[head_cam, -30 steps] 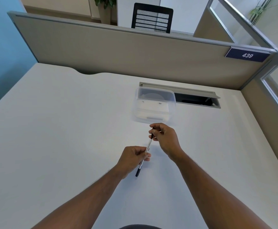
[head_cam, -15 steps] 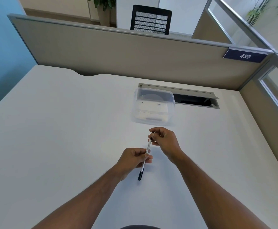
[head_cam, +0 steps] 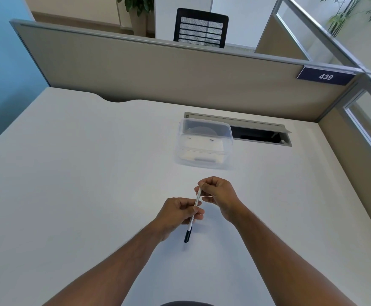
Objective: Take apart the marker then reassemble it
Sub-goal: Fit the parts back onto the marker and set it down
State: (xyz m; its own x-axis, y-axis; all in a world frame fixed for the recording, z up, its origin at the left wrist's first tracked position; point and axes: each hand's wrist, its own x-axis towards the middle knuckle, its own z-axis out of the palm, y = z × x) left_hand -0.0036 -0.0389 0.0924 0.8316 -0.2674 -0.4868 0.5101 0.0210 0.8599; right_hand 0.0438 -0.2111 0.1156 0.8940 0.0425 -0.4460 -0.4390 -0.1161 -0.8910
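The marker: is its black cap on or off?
On at the near end: the marker shows a black cap below the left hand. The right hand hides the far end.

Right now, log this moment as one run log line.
step: marker held over desk | left hand: grips middle | right hand: pinches far end | black cap end: free | clear container: untouched

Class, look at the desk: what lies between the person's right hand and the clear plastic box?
Nothing: in the head view, only bare white desk separates the right hand from the clear box.
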